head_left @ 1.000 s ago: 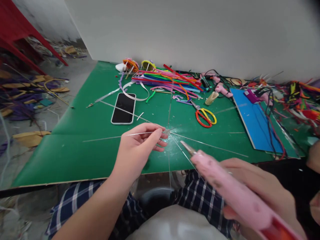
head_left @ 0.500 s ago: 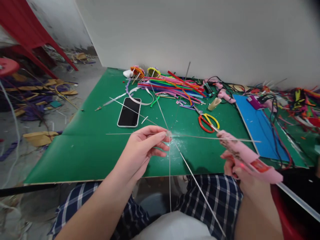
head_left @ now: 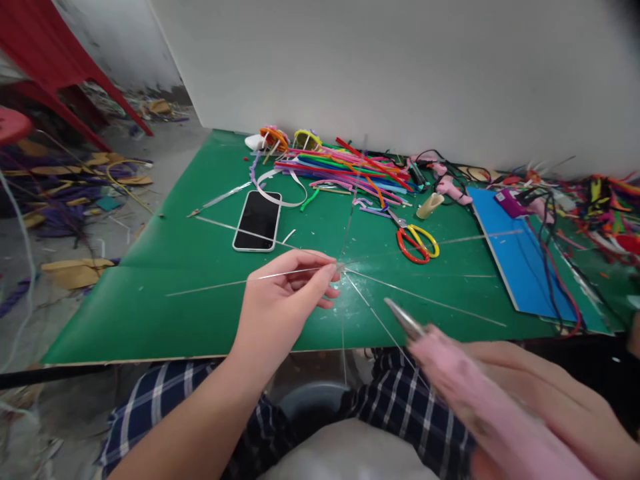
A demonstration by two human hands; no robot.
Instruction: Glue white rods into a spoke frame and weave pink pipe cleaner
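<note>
Between the thumb and fingers of my left hand (head_left: 290, 293) is the hub of several thin stiff rods (head_left: 425, 297), which spread out from it like spokes above the table. The hub looks clear and shiny, partly covered by my fingertips. My right hand (head_left: 555, 400) is wrapped round a pink glue gun (head_left: 480, 393), blurred and close to the camera. Its metal nozzle points up and left toward the hub, apart from it and near the lower right rods. Most of the right fingers are hidden behind the glue gun.
On the green table (head_left: 200, 327) lie a phone (head_left: 257, 221), red-and-yellow-handled scissors (head_left: 417, 243) and a heap of coloured pipe cleaners (head_left: 345, 167). A blue board (head_left: 520, 260) with black cables lies at right. A pale wall stands behind; a red chair (head_left: 55, 47) is at far left.
The glue gun has come closer to the camera and swung lower, its nozzle now left of and below where it was. The rods have turned and tilted in my left hand.
</note>
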